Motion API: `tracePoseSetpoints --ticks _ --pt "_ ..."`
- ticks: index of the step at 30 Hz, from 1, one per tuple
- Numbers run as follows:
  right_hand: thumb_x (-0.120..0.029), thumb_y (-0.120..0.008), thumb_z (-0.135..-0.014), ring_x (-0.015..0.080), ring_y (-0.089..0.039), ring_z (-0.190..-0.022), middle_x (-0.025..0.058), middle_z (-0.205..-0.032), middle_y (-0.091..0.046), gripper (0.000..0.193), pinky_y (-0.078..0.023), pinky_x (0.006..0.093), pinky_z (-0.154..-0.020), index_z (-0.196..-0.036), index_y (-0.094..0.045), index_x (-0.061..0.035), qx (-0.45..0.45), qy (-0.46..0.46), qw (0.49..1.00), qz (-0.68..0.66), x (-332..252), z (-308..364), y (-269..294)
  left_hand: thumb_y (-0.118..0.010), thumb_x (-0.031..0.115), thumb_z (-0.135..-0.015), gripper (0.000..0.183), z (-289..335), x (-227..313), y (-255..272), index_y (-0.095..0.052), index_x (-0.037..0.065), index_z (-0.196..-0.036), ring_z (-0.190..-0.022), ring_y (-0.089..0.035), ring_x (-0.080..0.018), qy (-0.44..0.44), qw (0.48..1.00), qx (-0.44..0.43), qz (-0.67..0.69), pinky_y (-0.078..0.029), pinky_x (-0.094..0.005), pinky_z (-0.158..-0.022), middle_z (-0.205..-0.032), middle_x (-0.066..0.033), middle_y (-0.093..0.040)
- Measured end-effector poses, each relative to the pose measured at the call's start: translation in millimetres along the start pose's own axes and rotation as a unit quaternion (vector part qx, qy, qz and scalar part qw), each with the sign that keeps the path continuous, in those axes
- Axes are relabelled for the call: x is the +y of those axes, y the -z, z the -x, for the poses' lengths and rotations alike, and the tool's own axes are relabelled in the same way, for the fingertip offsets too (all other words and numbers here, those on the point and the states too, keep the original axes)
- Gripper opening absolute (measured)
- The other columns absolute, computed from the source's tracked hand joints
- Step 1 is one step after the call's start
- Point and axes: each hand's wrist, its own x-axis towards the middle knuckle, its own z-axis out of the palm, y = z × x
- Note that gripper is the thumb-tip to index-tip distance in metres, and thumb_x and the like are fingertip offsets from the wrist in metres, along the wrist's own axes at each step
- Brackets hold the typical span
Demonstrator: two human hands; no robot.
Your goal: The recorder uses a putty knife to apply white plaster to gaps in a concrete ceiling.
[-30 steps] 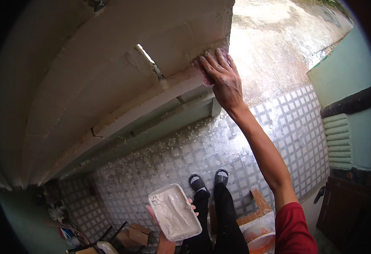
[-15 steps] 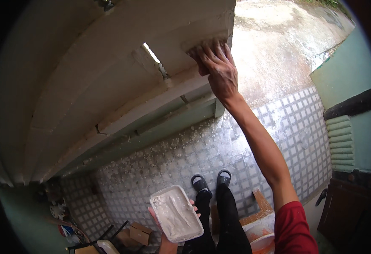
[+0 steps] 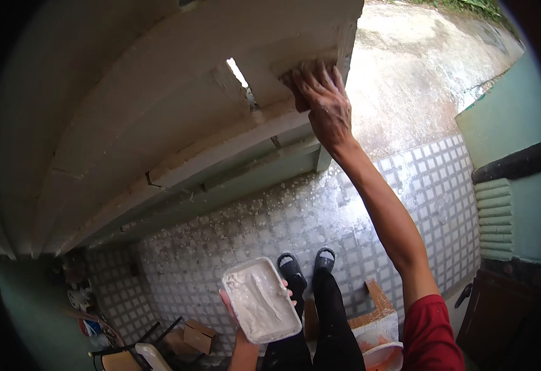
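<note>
My left hand (image 3: 228,304) grips a white rectangular tray (image 3: 297,332) from below, its fingers curling over both sides. Smeared, ridged off-white paste (image 3: 261,300) covers the tray's inside. Far up, my right arm is stretched out, and my right hand (image 3: 327,102) presses against the pale wall panel (image 3: 177,105) near its right edge. Its fingers are bent and pushed against the surface; a dark flat shape shows under them, but the hand hides what it is. Left of that hand, a narrow bright slot (image 3: 237,72) cuts through the panel.
Grey-white tiled floor (image 3: 202,247) spattered with pale flecks lies below. Beside my sandalled feet (image 3: 291,267) stand a worn stool (image 3: 378,315) and a white bucket (image 3: 384,357). A cardboard box (image 3: 199,337) and chair (image 3: 119,360) sit lower left. Concrete ground (image 3: 406,68) extends beyond the wall's end.
The view has shifted slightly, so the wall sits a little farther right. The tray has risen slightly in the picture. My right hand stays pressed at nearly the same place on the panel.
</note>
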Motion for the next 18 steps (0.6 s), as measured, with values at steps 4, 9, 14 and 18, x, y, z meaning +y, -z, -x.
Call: tracePoseSetpoints --ticks 4,9,14,18 --pt "0.001 -0.054 -0.087 0.0357 -0.056 -0.128 0.0133 -0.132 -0.064 0.044 -0.038 0.0497 -0.115 -0.128 -0.066 -0.0102 -0.064 -0.051 0.991 -0.106 -19 38 38 -0.048 0.088 -0.078 0.108 -18 7 24 -0.033 0.011 -0.153 -0.120 -0.053 -0.0485 -0.034 0.997 -0.037 -0.052 -0.044 -0.0678 -0.099 -0.138 -0.0282 -0.049" --pt "0.014 -0.056 -0.091 0.0200 -0.065 -0.111 0.0137 -0.122 -0.068 0.041 -0.051 0.0337 -0.100 -0.130 -0.060 0.0058 -0.110 -0.324 0.821 -0.458 -68 56 145 -0.039 0.076 -0.092 0.091 -65 21 13 -0.031 0.011 -0.154 -0.130 -0.053 -0.0339 -0.101 0.984 0.044 -0.140 -0.047 -0.0546 -0.105 -0.150 -0.0127 -0.045" --pt "-0.008 -0.070 -0.090 0.0055 -0.059 -0.070 0.0040 -0.089 -0.070 0.025 -0.046 0.0201 -0.060 -0.111 -0.065 0.0047 -0.271 -0.412 0.754 -0.433 -91 37 221 -0.040 0.075 -0.092 0.089 -96 31 -49 -0.033 0.010 -0.153 -0.129 -0.053 -0.0320 -0.109 0.981 0.014 -0.159 -0.047 -0.0499 -0.107 -0.147 -0.0132 -0.047" --pt "-0.009 -0.067 -0.088 0.0089 -0.061 -0.063 0.0070 -0.078 -0.067 0.024 -0.047 0.0223 -0.054 -0.105 -0.063 0.0069 -0.300 -0.459 0.737 -0.396 -99 28 232 -0.041 0.077 -0.091 0.091 -107 29 -58 -0.035 0.010 -0.152 -0.128 -0.054 -0.0309 -0.159 0.972 -0.031 -0.168 -0.046 -0.0492 -0.108 -0.146 -0.0129 -0.048"
